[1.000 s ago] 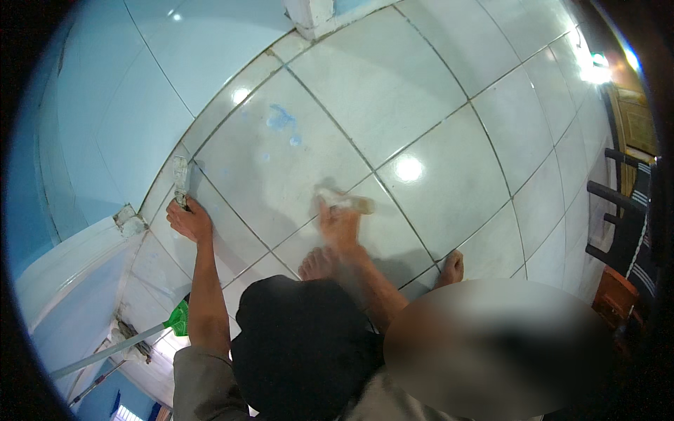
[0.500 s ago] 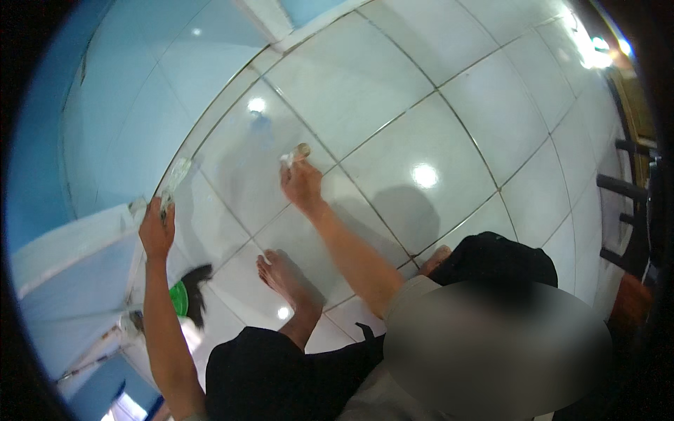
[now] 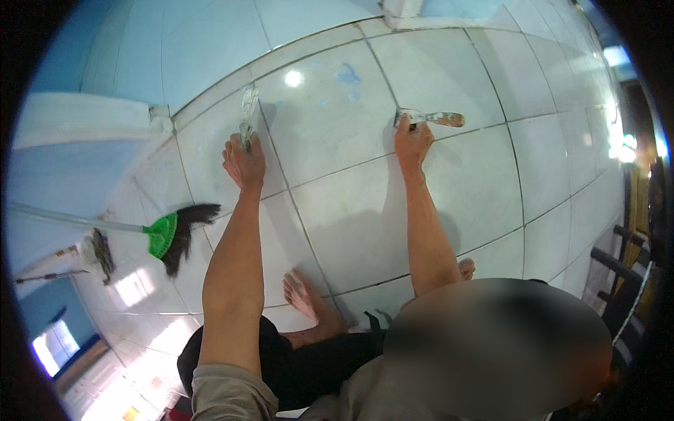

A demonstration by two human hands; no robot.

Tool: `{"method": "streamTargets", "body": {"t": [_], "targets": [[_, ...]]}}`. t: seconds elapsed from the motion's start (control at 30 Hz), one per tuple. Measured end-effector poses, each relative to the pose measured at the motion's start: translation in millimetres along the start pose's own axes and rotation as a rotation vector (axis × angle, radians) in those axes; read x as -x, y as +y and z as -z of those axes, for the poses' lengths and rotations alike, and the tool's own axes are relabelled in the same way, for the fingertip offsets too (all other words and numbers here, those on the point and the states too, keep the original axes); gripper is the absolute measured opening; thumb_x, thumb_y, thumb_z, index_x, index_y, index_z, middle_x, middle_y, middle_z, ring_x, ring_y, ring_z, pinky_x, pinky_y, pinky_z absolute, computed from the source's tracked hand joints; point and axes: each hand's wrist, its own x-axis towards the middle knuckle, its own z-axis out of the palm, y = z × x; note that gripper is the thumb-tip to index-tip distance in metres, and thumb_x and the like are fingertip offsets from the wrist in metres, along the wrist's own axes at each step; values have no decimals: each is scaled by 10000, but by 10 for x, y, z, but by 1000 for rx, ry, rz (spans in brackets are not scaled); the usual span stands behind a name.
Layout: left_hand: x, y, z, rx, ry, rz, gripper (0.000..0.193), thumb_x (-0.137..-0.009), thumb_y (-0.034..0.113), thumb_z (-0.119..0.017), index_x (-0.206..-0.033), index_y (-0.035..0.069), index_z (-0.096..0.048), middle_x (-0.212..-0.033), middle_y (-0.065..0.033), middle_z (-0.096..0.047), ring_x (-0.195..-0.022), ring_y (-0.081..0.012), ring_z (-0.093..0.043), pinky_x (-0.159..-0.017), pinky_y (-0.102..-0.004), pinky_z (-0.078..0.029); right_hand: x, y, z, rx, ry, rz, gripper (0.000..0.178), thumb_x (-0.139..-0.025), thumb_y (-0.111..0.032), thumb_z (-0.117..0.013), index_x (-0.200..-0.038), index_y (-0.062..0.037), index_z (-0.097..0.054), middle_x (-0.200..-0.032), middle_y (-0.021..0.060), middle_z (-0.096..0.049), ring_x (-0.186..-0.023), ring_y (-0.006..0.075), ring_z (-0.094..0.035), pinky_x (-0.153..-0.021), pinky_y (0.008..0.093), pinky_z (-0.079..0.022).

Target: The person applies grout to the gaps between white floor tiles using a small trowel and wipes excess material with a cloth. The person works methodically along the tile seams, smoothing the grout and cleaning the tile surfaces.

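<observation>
My left hand [image 3: 244, 163] is closed around a putty knife [image 3: 249, 105] with a pale-smeared blade pointing away from me, close to the base of the blue wall. My fingers cover most of its handle. Farther right, my right hand [image 3: 414, 142] grips a second putty knife [image 3: 446, 119] across the tiles. Its worn, paint-spotted brown handle sticks out to the right, and its blade end shows left of my fingers. Under both hands lies the white tiled floor [image 3: 344, 133], with bluish paint marks [image 3: 346, 74] between and beyond them. Whether either blade touches the floor I cannot tell.
A broom [image 3: 163, 235] with a green head and dark bristles lies at the left. The light blue wall [image 3: 210, 35] borders the floor at the far side, with a white post [image 3: 401, 8]. Dark furniture [image 3: 618, 259] stands at the right edge. My bare foot [image 3: 303, 295] is nearer me.
The view has turned, bringing the broom more fully into sight. My right hand has turned, so its putty knife's handle now points right. My left putty knife now points more directly away.
</observation>
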Motion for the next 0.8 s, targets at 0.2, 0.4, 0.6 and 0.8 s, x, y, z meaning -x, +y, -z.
{"method": "streamTargets", "body": {"t": [0.2, 0.4, 0.6, 0.8], "targets": [[104, -204, -273, 13, 194, 143, 367, -951, 404, -607, -1047, 50, -599, -1041, -130, -590, -1054, -354, -526, -931, -493, -380, 406, -512, -296, -53, -110, 183, 316, -922, -196, -671, -731, 55, -682, -621, 150, -676, -552, 243, -665, -571, 373, -511], [118, -150, -256, 8, 108, 200, 383, -964, 397, -599, -1139, 56, -600, -1108, -136, -586, -1094, -358, -528, -931, -522, -396, 297, -540, -299, -170, -7, -136, 318, -901, -196, -677, -756, 86, -657, -719, 246, -683, -700, 389, -696, -690, 464, -531], [62, -173, -252, -70, 88, 198, 358, -953, 366, -612, -1158, 74, -593, -1136, -119, -580, -1102, -336, -527, -948, -503, -399, 338, -746, -493, -37, -71, 116, 318, -915, -195, -679, -736, 66, -652, -670, 203, -666, -630, 326, -668, -642, 450, -505], [38, -167, -227, -60, 135, 174, 355, -947, 353, -614, -1162, 74, -581, -1147, -122, -579, -1113, -334, -523, -955, -502, -397, 194, -636, -424, -140, -18, -89, 304, -922, -196, -643, -742, 45, -681, -704, 224, -682, -643, 349, -678, -614, 447, -499]]}}
